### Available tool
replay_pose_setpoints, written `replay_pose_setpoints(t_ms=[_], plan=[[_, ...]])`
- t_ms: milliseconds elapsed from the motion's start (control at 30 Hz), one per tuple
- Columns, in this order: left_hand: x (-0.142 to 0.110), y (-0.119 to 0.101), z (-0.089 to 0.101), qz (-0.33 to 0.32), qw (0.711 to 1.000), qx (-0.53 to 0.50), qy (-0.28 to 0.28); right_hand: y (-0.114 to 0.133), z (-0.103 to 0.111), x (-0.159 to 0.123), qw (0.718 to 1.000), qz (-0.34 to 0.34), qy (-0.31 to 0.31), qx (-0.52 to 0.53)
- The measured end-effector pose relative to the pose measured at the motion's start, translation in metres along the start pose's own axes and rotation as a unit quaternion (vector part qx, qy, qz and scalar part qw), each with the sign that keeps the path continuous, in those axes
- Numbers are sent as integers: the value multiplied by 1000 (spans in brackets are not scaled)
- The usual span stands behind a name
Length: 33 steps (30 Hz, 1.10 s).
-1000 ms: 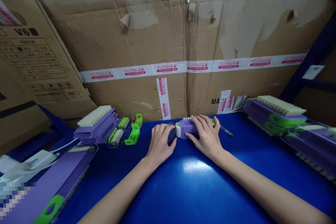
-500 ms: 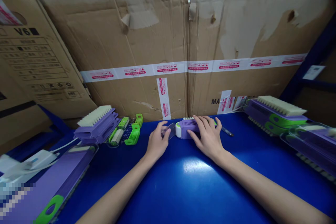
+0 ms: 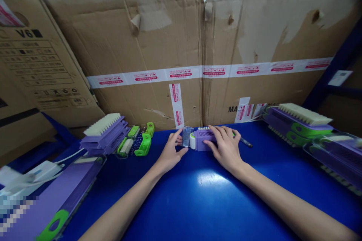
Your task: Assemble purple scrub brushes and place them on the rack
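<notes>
A purple brush tool with a white and green roller end lies on the blue table near the cardboard wall. My right hand rests on top of it, fingers curled over its body, pressing it down. My left hand pinches a small clear plastic cap between thumb and fingers, held upright right at the tool's left roller end. A pen lies just behind my right hand.
Purple brushes with white bristles and green parts sit at the left. More purple and green brushes lie stacked at the right. A long purple package and white adapter lie front left. Taped cardboard boxes wall the back.
My left hand lifted the clear cap off the table and brought it upright against the tool's left end. My right hand stayed on the tool.
</notes>
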<state>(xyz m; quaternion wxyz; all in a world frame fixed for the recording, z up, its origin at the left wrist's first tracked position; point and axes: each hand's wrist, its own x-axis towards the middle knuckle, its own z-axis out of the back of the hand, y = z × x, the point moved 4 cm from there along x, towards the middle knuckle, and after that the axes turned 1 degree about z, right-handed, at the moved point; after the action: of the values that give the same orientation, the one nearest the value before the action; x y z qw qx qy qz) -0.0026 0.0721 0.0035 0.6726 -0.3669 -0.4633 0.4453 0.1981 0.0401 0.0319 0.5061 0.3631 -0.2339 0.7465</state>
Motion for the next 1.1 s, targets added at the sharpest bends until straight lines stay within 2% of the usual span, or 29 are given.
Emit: replay_pose_setpoints(t_ms=[100,367,533,733,1100], plan=[[-1,-2,0,-10,1000,15,0,1,1,0,1000,10,1,13],[2,-4,-3,25,996,-88,10,4,2,0,1000,18,1,21],[-1,-6,-2,38,996,-82,-25,1,2,0,1000,-6,-14,19],[-4,-11,-7,44,994,-97,5,0,1,0,999,-6,-17,36],[-4,-9,-9,44,995,-90,2,0,1,0,999,5,-22,43]])
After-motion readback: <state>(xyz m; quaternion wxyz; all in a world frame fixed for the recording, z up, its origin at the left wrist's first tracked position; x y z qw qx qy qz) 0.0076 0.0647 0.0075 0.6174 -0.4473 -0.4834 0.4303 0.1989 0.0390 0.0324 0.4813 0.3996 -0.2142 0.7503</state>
